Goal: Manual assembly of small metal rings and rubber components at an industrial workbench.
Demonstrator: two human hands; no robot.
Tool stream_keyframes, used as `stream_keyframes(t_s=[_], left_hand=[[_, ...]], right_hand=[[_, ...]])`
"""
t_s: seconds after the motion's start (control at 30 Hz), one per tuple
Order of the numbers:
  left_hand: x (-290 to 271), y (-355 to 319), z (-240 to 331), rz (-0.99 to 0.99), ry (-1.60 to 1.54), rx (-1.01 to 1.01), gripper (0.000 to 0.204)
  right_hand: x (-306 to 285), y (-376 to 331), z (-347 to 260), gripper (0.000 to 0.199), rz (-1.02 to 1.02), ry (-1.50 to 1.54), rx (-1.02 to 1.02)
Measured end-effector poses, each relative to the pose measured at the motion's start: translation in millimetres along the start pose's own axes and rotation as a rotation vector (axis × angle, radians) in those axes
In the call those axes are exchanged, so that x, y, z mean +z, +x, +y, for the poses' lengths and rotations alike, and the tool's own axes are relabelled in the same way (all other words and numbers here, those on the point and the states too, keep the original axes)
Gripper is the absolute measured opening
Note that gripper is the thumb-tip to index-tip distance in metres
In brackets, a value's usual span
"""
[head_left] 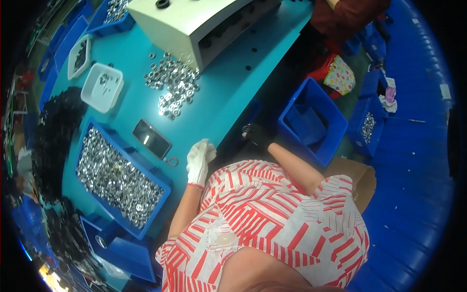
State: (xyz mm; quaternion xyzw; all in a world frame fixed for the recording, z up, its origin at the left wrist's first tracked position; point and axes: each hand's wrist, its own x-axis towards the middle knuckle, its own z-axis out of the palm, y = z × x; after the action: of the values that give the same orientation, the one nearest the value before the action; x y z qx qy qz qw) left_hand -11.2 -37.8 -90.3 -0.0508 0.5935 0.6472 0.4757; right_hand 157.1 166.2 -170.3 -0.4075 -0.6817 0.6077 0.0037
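Rings (178, 88) lay loose, presumably for easy reach; right hand (259, 139) pinched a small part (247, 128); left hand (198, 159) curled, its grasp indeterminable.

The left forearm (186, 208) stretches forward to the white-gloved left hand (198, 158), whose fingers are loosely curved, while the bare right forearm (297, 169) reaches forward and somewhat inward to the black-gloved right hand (259, 139), whose uncovered fingertips are bent and quite close together.
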Motion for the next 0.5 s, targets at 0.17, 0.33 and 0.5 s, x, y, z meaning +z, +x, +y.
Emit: stream_keyframes(t_s=[0.17,0.33,0.5], left_hand=[[33,17,14,0.157,0.338,0.167,0.038],[61,45,6,0.220,1.092,0.664,0.045],[89,72,-4,0.179,1.641,0.715,0.073]], right_hand=[[2,56,51,0.057,0.086,-0.164,0.259],[-57,81,47,0.049,0.331,0.192,-0.106],[-116,139,-111,0.044,0.258,-0.172,-0.610]])
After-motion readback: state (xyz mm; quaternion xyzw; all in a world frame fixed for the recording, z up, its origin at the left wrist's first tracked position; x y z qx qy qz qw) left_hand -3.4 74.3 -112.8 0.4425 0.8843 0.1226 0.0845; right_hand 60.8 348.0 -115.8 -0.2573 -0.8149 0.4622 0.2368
